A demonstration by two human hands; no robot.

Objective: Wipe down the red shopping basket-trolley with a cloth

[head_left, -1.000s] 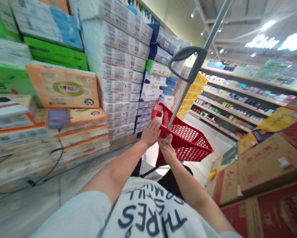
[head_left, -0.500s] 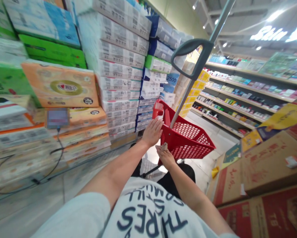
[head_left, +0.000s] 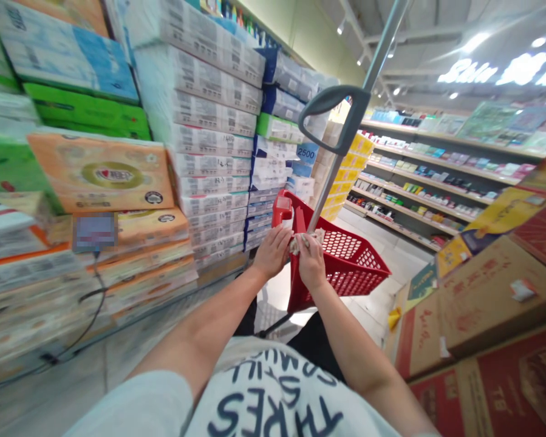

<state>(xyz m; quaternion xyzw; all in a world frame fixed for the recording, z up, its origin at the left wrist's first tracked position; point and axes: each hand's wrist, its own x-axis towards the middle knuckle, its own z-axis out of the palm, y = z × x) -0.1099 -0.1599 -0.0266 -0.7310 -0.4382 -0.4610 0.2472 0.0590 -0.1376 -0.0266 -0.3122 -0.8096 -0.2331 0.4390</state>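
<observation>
A red plastic shopping basket (head_left: 359,282) with a perforated wall stands in front of me, tilted in view. My left hand (head_left: 271,252) rests on its near end beside the folded red handle (head_left: 282,211), fingers stretched out. My right hand (head_left: 312,264) is closed over a crumpled, pale patterned cloth (head_left: 319,234), pressing it at the basket's near rim. Parts of the cloth stick out on both sides of the fingers. Close by the right hand, a metal pole (head_left: 330,185) with a grey loop handle (head_left: 341,149) rises from the basket.
Stacked tissue packs (head_left: 109,176) and wrapped white packages (head_left: 213,145) stand on the left. Cardboard boxes (head_left: 495,297) are piled at the right. Stocked shelves (head_left: 436,164) line the back. A black cable (head_left: 100,297) hangs over the left stack.
My right hand has moved up from below the rim to the basket's near edge, bringing the cloth onto it. My left hand stays by the red handle. The view has shifted slightly.
</observation>
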